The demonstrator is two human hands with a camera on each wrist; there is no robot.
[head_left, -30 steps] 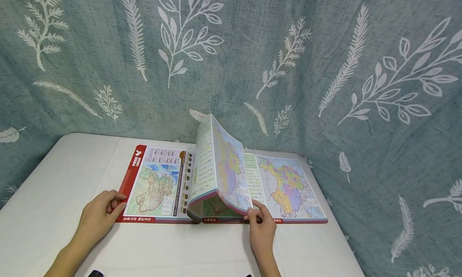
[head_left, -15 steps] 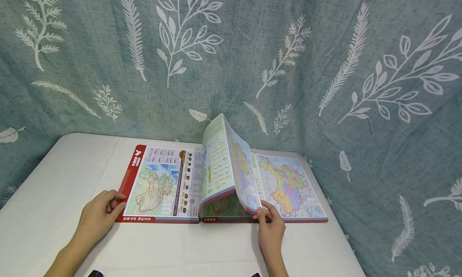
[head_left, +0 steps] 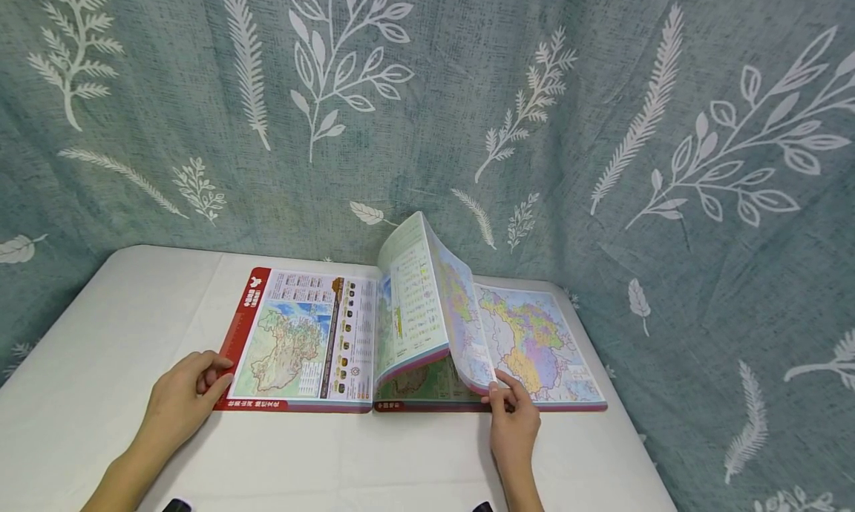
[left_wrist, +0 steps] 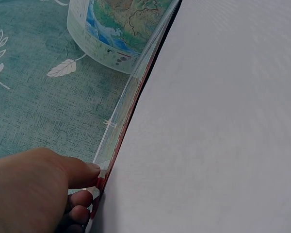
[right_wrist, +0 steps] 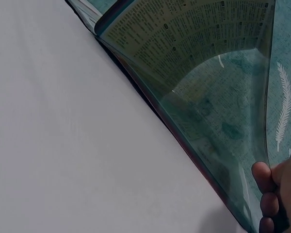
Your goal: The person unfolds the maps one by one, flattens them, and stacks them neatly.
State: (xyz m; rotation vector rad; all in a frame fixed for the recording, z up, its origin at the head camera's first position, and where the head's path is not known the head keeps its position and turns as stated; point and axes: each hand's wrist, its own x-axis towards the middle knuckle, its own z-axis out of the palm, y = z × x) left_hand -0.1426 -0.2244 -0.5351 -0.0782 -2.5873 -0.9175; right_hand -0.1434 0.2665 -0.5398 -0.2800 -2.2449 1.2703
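Observation:
An open map booklet (head_left: 287, 356) with a red left border lies on the white table. Raised leaves (head_left: 410, 297) stand folded up from its middle, curving over to the right. My right hand (head_left: 516, 423) pinches the near corner of these leaves; in the right wrist view its fingers (right_wrist: 269, 199) sit at the edge of a glossy sheet (right_wrist: 218, 107). At the red left edge, my left hand (head_left: 180, 397) holds the booklet between thumb and curled fingers. In the left wrist view the thumb (left_wrist: 82, 171) presses on that edge. A map page (head_left: 534, 334) lies flat at the right.
White cloth covers the table (head_left: 320, 460). Behind and to the right hangs a green curtain (head_left: 427, 126) with white leaf patterns, close to the table's far edge. Small black objects (head_left: 177, 505) show at the bottom of the head view.
My right hand has moved rightward with the corner of the raised leaves, and the fold has shifted right with it. More of the left page shows. My left hand has stayed in place.

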